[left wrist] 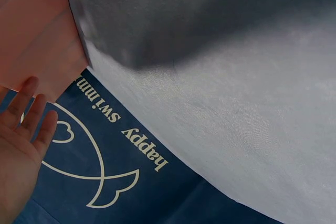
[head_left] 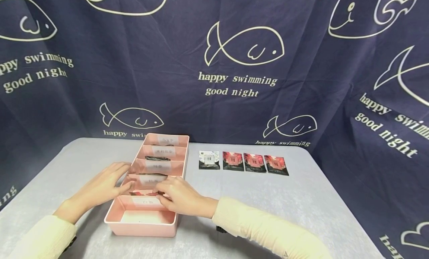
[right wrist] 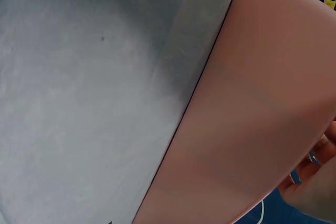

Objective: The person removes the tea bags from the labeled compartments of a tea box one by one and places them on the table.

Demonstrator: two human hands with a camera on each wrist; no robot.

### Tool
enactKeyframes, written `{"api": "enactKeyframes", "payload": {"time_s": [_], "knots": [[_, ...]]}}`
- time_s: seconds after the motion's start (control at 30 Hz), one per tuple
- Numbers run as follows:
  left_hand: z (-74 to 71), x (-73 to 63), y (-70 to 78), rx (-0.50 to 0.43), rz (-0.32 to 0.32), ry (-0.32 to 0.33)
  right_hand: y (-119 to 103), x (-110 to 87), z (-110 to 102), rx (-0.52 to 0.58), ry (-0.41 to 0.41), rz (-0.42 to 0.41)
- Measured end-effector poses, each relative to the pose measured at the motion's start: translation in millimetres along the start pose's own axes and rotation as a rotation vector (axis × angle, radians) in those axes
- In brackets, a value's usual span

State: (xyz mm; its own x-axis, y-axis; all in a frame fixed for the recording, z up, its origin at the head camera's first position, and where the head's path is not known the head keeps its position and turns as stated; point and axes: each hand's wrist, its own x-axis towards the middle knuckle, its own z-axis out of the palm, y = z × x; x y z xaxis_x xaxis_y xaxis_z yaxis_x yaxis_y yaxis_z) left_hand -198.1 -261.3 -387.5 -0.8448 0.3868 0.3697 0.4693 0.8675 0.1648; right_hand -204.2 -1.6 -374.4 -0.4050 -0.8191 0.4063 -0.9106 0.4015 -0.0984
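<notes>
A long pink divided box (head_left: pixel 142 229) stands on the table, with a paper label on the wall of each compartment. My right hand (head_left: pixel 181 195) reaches over its right rim and pinches the end of a red and black tea packet (head_left: pixel 142 193) low in the second compartment from the front. In the right wrist view, the box's side hides most of that hand's fingers (right wrist: pixel 323 150). My left hand (head_left: pixel 105 182) is at the left rim beside that same compartment, fingers extended and thumb reaching inward. Dark packet edges (head_left: pixel 157 158) show in compartments farther back.
Right of the box, a white and black packet (head_left: pixel 209 160) lies in a row with three red and black packets (head_left: pixel 255 163). The grey table (head_left: pixel 268 207) extends to a dark blue curtain (head_left: pixel 187 80) printed with fish. The front compartment shows its bare floor (head_left: pixel 147 217).
</notes>
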Motion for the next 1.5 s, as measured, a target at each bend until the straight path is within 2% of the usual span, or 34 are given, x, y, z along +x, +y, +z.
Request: {"api": "enactKeyframes", "payload": {"time_s": [0.2, 0.43, 0.63, 0.73, 0.97, 1.3, 1.5], "knots": [[-0.5, -0.4, -0.8, 0.001, -0.007, -0.01, -1, 0.7, 1, 0.016, 0.043, 0.052], [1.7, 0.7, -2.9, 0.014, 0.026, 0.024, 0, 1.4, 2, 0.001, 0.125, 0.12], [-1.5, 0.6, -1.4, 0.006, 0.012, -0.006, 3, 2.6, -3, 0.058, 0.182, 0.191], [-2.4, 0.5, -0.8, 0.002, 0.011, -0.01, 5, 3.3, -7, 0.089, 0.198, 0.219], [-0.7, 2.2, -1.3, 0.015, 0.055, 0.045, 10, 3.8, -20, 0.12, 0.252, 0.234], [-3.3, 0.3, 0.7, 0.003, 0.008, -0.014, 16, 2.0, -44, 0.191, 0.346, 0.247], [-2.3, 0.6, 0.2, 0.011, 0.015, -0.006, 24, -3.2, -57, 0.183, 0.393, 0.281]]}}
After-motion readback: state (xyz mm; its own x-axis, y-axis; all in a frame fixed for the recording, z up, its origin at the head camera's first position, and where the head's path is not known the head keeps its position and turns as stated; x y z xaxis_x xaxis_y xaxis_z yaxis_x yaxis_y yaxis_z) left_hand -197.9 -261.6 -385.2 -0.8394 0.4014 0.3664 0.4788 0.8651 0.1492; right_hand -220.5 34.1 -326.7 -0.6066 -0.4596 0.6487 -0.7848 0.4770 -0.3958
